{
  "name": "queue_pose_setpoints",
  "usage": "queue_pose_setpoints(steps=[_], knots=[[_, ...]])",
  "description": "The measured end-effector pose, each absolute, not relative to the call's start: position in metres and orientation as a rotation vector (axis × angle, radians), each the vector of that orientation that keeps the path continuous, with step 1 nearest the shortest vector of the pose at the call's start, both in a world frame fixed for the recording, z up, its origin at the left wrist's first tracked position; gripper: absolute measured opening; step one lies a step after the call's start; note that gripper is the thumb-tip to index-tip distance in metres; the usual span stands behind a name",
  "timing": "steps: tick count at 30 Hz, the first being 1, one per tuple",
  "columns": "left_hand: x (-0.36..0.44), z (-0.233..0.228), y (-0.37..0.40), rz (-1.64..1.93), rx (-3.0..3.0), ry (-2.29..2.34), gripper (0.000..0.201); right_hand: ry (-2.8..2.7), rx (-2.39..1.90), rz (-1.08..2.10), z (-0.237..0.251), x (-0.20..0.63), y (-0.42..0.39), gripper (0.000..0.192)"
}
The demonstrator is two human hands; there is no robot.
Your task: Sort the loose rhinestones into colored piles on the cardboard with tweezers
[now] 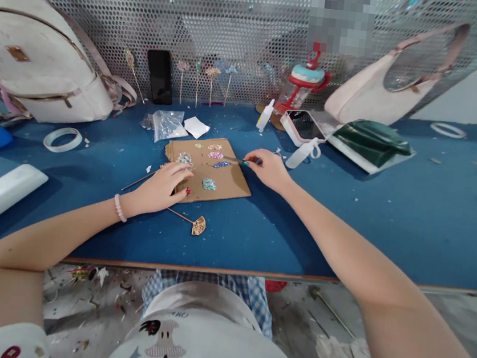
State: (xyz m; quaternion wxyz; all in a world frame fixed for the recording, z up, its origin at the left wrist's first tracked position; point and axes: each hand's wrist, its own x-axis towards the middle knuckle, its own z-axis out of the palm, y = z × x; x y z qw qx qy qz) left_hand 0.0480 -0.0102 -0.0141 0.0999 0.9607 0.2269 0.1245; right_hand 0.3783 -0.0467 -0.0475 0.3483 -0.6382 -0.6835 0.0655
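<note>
Tweezers (234, 159) lie pinched in the right hand (267, 170), tips pointing left at blue beads (221, 165); left hand (164, 188) rests curled on cardboard (229, 186).

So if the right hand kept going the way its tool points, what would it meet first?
Probably the blue bead pile on the cardboard sheet; the right hand aims its thin tool leftward just above it, though depth is unclear.

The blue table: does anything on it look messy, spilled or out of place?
Small pale scraps lie scattered over the blue table, thickest around the cardboard sheet where both hands work. The small heaps of coloured bits on it look sorted, not spilled. One white bottle lies on its side.
</note>
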Motion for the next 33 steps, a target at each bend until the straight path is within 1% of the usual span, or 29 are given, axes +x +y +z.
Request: queue_pose_setpoints(steps=[4, 10, 18, 33], knots=[[0.047, -0.013, -0.009, 0.395, 2.87, 0.651, 0.036, -1.78, -1.719, 0.135, -0.051, 0.374, -0.054, 0.015], [0.046, -0.008, -0.007, 0.415, 2.906, 0.657, 0.036, -1.917, -1.652, 0.045, -0.05, 0.369, -0.059, 0.025], [0.046, -0.005, -0.006, 0.396, 2.88, 0.74, 0.034, -2.032, -1.625, 0.0, -0.047, 0.366, -0.062, 0.031], [0.046, -0.009, -0.003, 0.378, 2.885, 0.723, 0.032, -2.155, -1.563, -0.011, -0.045, 0.361, -0.063, 0.035]])
